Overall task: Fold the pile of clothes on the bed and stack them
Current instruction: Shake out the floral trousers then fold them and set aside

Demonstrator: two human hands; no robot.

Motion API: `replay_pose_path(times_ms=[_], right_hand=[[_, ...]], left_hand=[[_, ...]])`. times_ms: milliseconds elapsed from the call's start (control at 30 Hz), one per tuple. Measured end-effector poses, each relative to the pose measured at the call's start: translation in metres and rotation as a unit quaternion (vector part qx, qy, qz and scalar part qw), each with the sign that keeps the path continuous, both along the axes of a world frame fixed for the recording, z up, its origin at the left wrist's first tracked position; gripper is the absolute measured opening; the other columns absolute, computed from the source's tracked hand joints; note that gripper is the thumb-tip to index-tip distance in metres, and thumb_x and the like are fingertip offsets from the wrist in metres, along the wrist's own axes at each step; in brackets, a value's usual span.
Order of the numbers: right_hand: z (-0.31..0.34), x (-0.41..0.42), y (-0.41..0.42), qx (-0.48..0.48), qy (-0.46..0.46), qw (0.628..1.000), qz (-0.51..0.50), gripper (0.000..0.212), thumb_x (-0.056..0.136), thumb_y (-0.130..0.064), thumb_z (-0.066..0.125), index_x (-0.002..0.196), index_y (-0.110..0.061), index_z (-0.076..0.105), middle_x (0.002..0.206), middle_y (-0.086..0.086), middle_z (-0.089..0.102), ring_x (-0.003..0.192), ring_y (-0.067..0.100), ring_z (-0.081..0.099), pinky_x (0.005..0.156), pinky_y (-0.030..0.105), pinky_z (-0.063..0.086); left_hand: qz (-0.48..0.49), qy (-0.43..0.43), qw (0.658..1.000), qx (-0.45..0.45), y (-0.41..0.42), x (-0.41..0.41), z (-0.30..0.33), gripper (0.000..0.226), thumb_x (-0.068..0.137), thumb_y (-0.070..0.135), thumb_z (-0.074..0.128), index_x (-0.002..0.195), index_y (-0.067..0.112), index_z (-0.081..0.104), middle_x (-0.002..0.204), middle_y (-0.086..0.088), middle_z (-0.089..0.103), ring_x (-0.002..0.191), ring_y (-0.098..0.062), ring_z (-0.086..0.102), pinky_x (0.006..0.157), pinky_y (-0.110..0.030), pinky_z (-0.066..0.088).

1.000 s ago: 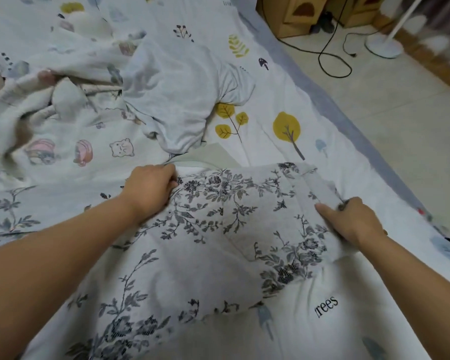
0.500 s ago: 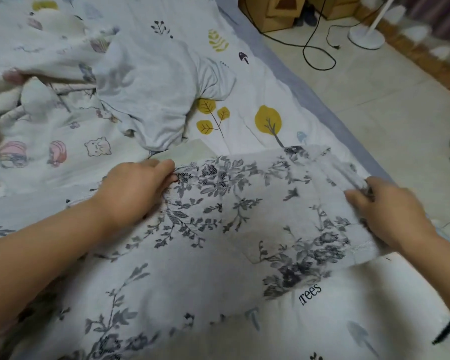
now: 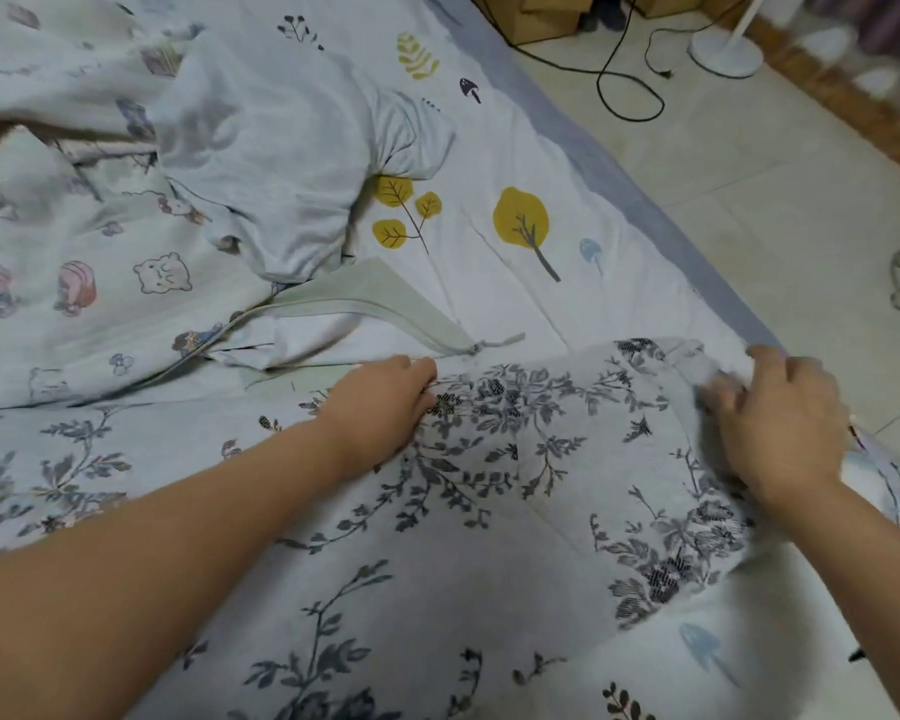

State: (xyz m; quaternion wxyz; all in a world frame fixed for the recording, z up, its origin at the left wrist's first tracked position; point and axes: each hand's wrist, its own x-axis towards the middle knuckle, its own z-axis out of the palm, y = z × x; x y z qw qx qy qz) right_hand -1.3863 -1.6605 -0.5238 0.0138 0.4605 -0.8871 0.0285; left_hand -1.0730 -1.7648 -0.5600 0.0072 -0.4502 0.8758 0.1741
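A white garment with a grey flower print (image 3: pixel 515 491) lies spread over the near part of the bed. My left hand (image 3: pixel 380 402) rests on its far left edge, fingers curled over the hem. My right hand (image 3: pixel 780 423) grips the garment's far right corner at the bed's edge, where the cloth is bunched and blurred. Further back a plain white shirt (image 3: pixel 281 163) lies crumpled. A cartoon-print garment (image 3: pixel 74 272) is heaped at the left.
The bed sheet (image 3: pixel 489 148) has yellow trees and mushrooms and a grey border along its right edge. A pale green zippered piece (image 3: pixel 385 304) lies just beyond my left hand. On the tiled floor at the right are black cables (image 3: pixel 630 90), a fan base (image 3: pixel 726 49) and cardboard boxes (image 3: pixel 541 18).
My right hand has carried the garment's right corner further right to the bed's edge, stretching the cloth. My left hand stays on the left edge. The view has tilted down.
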Motion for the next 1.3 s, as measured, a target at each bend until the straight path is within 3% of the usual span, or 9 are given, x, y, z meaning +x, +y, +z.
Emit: replay_pose_path(times_ms=[233,367,533,700,833,1033,1167,1233,1300], right_hand=[[-0.010,0.001,-0.021,0.110,-0.110,0.987,-0.047,0.033,0.095,-0.029,0.052,0.108,0.000,0.048,0.104,0.026,0.060,0.095,0.040,0.056,0.070,0.039,0.041],[-0.006,-0.011,-0.013,0.149,-0.077,0.986,-0.013,0.022,0.096,-0.025,0.051,0.081,-0.009,0.051,0.092,0.022,0.063,0.074,0.031,0.053,0.058,0.032,0.035],[0.004,-0.039,-0.008,0.059,-0.008,0.995,-0.079,0.027,0.095,-0.022,0.046,0.098,0.000,0.060,0.098,0.034,0.060,0.089,0.047,0.058,0.068,0.039,0.040],[-0.005,-0.020,-0.010,0.076,-0.038,0.989,-0.125,0.038,0.098,-0.022,0.038,0.124,0.005,0.044,0.124,0.033,0.046,0.115,0.045,0.043,0.094,0.050,0.038],[0.005,0.020,-0.018,-0.062,-0.003,0.998,0.021,0.044,0.091,-0.019,0.051,0.131,-0.002,0.043,0.127,0.028,0.043,0.119,0.041,0.037,0.096,0.050,0.031],[-0.014,0.062,-0.028,0.043,-0.051,0.983,0.173,0.047,0.099,-0.024,0.034,0.146,-0.021,0.027,0.152,0.010,0.024,0.141,0.024,0.015,0.114,0.047,0.005],[-0.032,0.067,-0.053,0.126,-0.026,0.970,0.205,0.035,0.100,-0.034,0.030,0.117,-0.017,0.055,0.118,0.007,0.055,0.118,0.025,0.043,0.110,0.050,0.017],[-0.035,0.065,-0.061,0.101,-0.008,0.975,0.195,0.035,0.099,-0.035,0.034,0.101,-0.014,0.062,0.100,0.008,0.060,0.103,0.027,0.050,0.101,0.045,0.027],[-0.037,0.063,-0.066,0.067,0.013,0.984,0.164,0.035,0.099,-0.032,0.038,0.098,-0.012,0.066,0.094,0.010,0.062,0.097,0.030,0.050,0.090,0.041,0.031]], left_hand=[[0.018,0.004,0.996,-0.089,0.003,-0.007,-0.012,0.005,0.097,0.019,0.041,0.099,0.015,0.042,0.054,0.007,0.034,0.054,-0.024,0.041,0.052,-0.031,0.029],[0.016,-0.012,0.996,-0.087,0.002,-0.008,-0.010,0.011,0.092,0.013,0.048,0.101,0.015,0.042,0.057,0.004,0.042,0.055,-0.026,0.047,0.051,-0.031,0.032],[-0.004,0.103,0.968,-0.228,-0.003,-0.029,-0.001,0.024,0.091,0.019,0.042,0.078,0.005,0.057,0.067,-0.011,0.056,0.055,-0.027,0.051,0.051,-0.030,0.034],[0.042,-0.046,0.996,-0.059,-0.004,-0.047,-0.017,0.016,0.098,0.028,0.042,0.101,0.013,0.048,0.099,-0.006,0.061,0.084,-0.028,0.058,0.063,-0.033,0.037],[0.085,0.007,0.985,-0.150,0.014,-0.023,0.000,0.034,0.091,0.049,0.035,0.092,0.016,0.045,0.074,0.001,0.050,0.062,-0.019,0.044,0.055,-0.030,0.032],[0.097,-0.159,0.983,0.004,0.021,0.070,0.013,0.023,0.096,0.033,0.042,0.099,0.015,0.055,0.095,-0.005,0.064,0.091,-0.027,0.060,0.067,-0.030,0.037],[0.222,-0.009,0.969,0.109,-0.002,0.086,0.020,0.015,0.090,0.024,0.060,0.083,0.014,0.068,0.088,-0.006,0.067,0.094,-0.032,0.059,0.065,-0.028,0.035],[0.251,0.028,0.963,0.089,-0.011,0.089,0.021,0.031,0.088,0.026,0.062,0.059,0.020,0.055,0.062,0.001,0.054,0.073,-0.031,0.055,0.055,-0.030,0.028],[0.256,0.040,0.965,0.036,-0.012,0.087,0.013,0.032,0.089,0.030,0.059,0.062,0.013,0.054,0.059,-0.002,0.052,0.070,-0.032,0.053,0.057,-0.033,0.028]])
